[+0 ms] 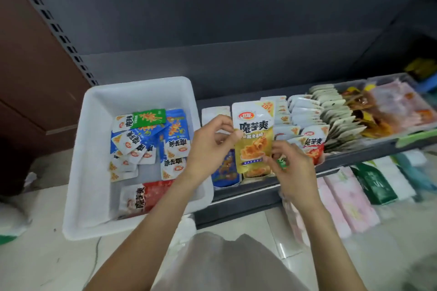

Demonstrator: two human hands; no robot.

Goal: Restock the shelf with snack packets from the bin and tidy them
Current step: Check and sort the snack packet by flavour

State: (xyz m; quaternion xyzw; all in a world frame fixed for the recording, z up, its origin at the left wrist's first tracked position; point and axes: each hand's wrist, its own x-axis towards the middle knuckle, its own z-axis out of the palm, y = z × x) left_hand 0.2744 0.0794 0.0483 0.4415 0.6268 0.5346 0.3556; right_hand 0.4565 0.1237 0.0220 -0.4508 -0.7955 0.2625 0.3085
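Pinching the yellow packet (254,139) upright, my left hand (208,146) gripped its left edge while my right hand (292,168) curled on its lower right, over the shelf (248,198) rows. Left of both hands sat the white bin (94,125), holding loose packets (151,139).

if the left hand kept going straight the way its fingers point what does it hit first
The left hand already pinches the yellow snack packet; beyond that, probably the white packets standing on the shelf, though depth is unclear.
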